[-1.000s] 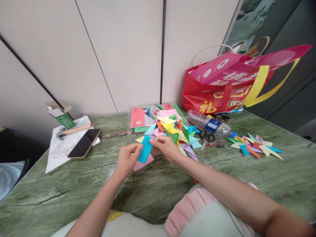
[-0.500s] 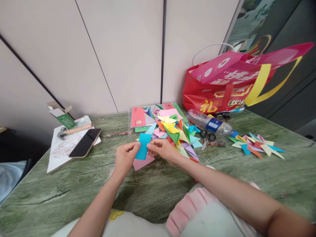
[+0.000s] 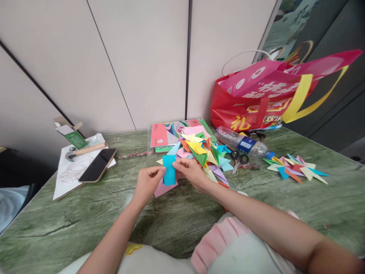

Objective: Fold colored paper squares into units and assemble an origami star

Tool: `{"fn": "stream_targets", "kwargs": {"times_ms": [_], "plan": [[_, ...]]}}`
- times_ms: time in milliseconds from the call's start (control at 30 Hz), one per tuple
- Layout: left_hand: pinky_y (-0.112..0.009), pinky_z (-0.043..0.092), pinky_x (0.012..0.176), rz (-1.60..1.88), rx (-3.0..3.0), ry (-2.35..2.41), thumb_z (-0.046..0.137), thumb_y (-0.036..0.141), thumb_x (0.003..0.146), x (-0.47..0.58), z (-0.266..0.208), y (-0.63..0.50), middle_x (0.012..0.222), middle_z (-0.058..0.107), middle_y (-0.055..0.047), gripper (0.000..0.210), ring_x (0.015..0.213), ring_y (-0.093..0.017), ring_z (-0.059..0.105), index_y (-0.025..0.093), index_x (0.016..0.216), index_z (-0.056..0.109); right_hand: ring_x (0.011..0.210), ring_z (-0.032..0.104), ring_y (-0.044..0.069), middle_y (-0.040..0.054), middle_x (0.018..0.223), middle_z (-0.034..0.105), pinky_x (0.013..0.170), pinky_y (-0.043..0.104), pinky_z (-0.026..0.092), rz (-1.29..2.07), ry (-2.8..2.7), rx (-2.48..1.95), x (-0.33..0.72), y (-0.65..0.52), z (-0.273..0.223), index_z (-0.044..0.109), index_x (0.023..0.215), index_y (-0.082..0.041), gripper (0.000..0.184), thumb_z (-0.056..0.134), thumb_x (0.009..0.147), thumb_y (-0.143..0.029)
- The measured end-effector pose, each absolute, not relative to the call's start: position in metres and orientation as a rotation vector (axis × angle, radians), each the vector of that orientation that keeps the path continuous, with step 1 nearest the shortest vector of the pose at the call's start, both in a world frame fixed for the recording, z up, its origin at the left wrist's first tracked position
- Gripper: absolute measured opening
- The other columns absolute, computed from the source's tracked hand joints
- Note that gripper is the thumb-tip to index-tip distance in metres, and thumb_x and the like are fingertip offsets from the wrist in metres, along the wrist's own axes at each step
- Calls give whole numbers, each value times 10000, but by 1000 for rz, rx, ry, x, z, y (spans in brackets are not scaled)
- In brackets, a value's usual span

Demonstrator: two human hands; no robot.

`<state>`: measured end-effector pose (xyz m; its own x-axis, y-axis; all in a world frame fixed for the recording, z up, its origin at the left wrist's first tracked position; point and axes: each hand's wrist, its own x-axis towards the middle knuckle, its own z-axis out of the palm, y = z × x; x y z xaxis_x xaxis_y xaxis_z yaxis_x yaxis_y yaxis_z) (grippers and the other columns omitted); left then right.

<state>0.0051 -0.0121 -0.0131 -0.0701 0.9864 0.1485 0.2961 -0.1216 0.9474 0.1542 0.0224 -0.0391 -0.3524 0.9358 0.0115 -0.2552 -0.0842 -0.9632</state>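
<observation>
A blue strip of folded paper [image 3: 169,171] is held upright above the table between my two hands. My left hand [image 3: 149,182] pinches its left edge between thumb and fingers. On the right edge, near the top, my right hand [image 3: 188,170] has a closed pinch. Below the strip a pink sheet of paper [image 3: 164,189] lies on the table, partly hidden. Just behind my right hand spreads a heap of colourful folded paper pieces [image 3: 199,147], partly on a pack of coloured paper [image 3: 162,135].
Black scissors [image 3: 238,159] and a plastic bottle [image 3: 245,144] lie right of the heap, with more folded pieces [image 3: 296,167] beyond. A red bag [image 3: 248,102] stands behind. At left are a phone [image 3: 98,165], a hammer [image 3: 85,151] and a small green box [image 3: 74,139] on a white board.
The blue paper has shifted slightly right and turned more upright. Both hands have moved a little to the right with it, and my right hand grips nearer its top.
</observation>
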Motion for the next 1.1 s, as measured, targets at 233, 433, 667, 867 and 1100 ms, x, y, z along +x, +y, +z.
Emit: {"fn": "stream_targets", "kwargs": {"times_ms": [233, 433, 667, 867, 1100], "plan": [[-313, 479, 714, 1212, 1304, 1217, 672, 291, 626, 4, -12, -11, 920, 681, -83, 371, 831, -218, 606, 160, 972, 649, 515, 418, 73, -27, 576, 495, 477, 187, 344, 1272, -1654, -812, 157, 20, -38, 577, 660, -145, 239, 551, 736, -370], [-279, 455, 627, 1183, 1504, 1287, 667, 303, 629, 1, -14, -9, 716, 666, -66, 170, 711, -196, 576, 147, 686, 705, 543, 418, 88, -6, 602, 519, 478, 187, 333, 1184, -1856, -807, 156, 14, -36, 614, 666, -142, 232, 513, 756, -330], [-249, 425, 583, 1297, 1367, 1226, 678, 272, 617, 8, -15, -12, 679, 632, -44, 120, 684, -172, 549, 155, 631, 701, 512, 404, 77, -23, 548, 485, 464, 179, 314, 1162, -1839, -860, 155, 15, -33, 598, 598, -143, 172, 489, 717, -203], [-221, 384, 506, 1487, 1063, 1284, 722, 258, 545, 0, -11, -5, 582, 613, 3, 126, 541, -109, 499, 146, 575, 672, 496, 461, 94, -21, 512, 547, 465, 189, 332, 1161, -1805, -951, 156, 17, -32, 623, 555, -149, 179, 475, 656, -145], [-194, 376, 490, 1751, 731, 1275, 760, 234, 457, -30, -3, 10, 566, 591, 23, 182, 535, -77, 490, 125, 541, 641, 479, 500, 95, -13, 504, 546, 471, 197, 391, 1275, -1703, -966, 155, 18, -39, 605, 608, -145, 154, 465, 671, -162]]}}
